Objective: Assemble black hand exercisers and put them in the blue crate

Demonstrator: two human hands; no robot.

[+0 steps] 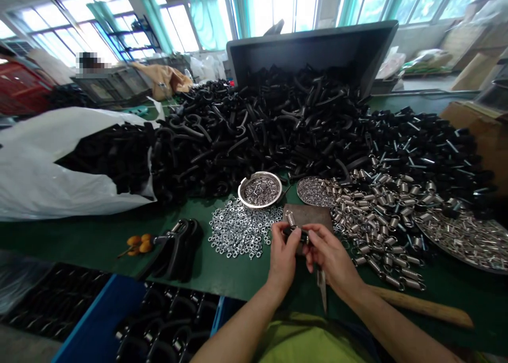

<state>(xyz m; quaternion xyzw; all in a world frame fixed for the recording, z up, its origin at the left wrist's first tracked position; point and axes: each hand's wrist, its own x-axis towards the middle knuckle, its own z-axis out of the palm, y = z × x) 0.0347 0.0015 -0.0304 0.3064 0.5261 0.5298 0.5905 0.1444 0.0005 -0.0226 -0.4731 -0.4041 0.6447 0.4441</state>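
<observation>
My left hand (282,257) and my right hand (330,254) meet over a small dark metal block (307,215) on the green table (99,236). Together they pinch a small black part (296,233) with a coiled metal spring (291,218) sticking up from it. Both hands have their fingers closed on this piece. A heap of small silver washers (238,230) lies just left of my hands. Metal springs (377,220) are piled to the right.
A huge heap of black plastic handles (278,125) fills the table's back, spilling from a tipped grey bin (309,48). A steel bowl (260,189), a white bag (47,162), assembled black grips (180,246), a wooden handle (420,305) and blue crates (99,326) are around. Another person sits far left.
</observation>
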